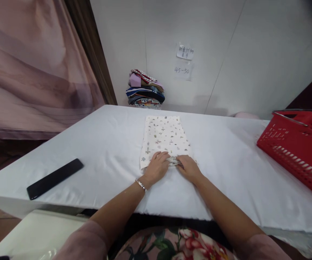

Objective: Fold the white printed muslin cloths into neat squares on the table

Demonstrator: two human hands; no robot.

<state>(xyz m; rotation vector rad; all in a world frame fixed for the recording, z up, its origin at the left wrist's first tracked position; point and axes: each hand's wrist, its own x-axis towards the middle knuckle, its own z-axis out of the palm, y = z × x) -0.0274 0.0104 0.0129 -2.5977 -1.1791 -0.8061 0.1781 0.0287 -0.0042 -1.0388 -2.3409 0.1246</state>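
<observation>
A white cloth (164, 137) printed with small motifs lies folded into a long strip on the white table (109, 144), running away from me. My left hand (156, 168) rests on the cloth's near left corner with fingers curled. My right hand (188, 167) lies beside it on the near right corner. Between the two hands the near edge of the cloth is bunched up, and both hands grip that gathered fabric. A silver bracelet (141, 185) circles my left wrist.
A black flat phone-like slab (55, 178) lies at the table's left. A red plastic basket (298, 148) stands at the right edge. A stack of folded clothes (145, 89) sits behind the table against the wall, under two paper notes (184, 61). A pink curtain (31, 68) hangs at left.
</observation>
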